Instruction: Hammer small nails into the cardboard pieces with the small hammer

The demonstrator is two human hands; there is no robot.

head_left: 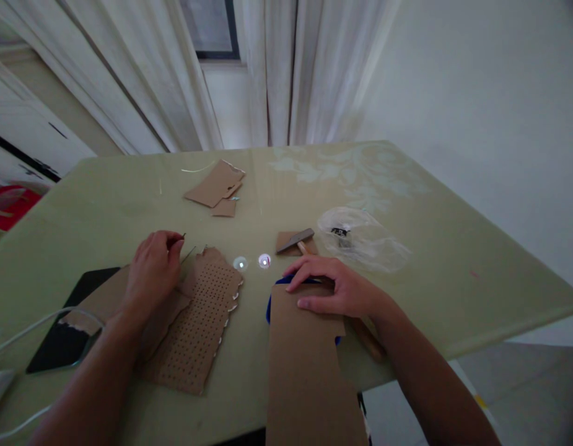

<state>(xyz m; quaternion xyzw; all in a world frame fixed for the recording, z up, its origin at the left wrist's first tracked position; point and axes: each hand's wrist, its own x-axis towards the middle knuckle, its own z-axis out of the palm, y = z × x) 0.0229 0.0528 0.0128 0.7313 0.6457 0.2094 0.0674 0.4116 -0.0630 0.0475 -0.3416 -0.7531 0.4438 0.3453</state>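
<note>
My left hand [156,266] is raised over the cardboard at left, thumb and forefinger pinched on a small dark nail-like piece [184,236]. Beneath and beside it lies a brown cardboard piece [207,310] covered in rows of small punched holes, its right edge torn. A thin dark pin-like thing [189,253] slants up near that piece's top. Fingers apart, my right hand [328,286] rests on the upper end of a long plain cardboard strip [305,371]. Something blue [269,308] shows from under the strip. Just beyond this hand is a hammer [295,240], its wooden handle partly hidden.
A clear plastic bag [360,241] lies to the right. Cardboard scraps [216,186] lie farther back, and a small cardboard square [284,240] is under the hammer head. A black flat device [58,347] and a white cable [30,325] are at left. Two bright reflections show mid-table.
</note>
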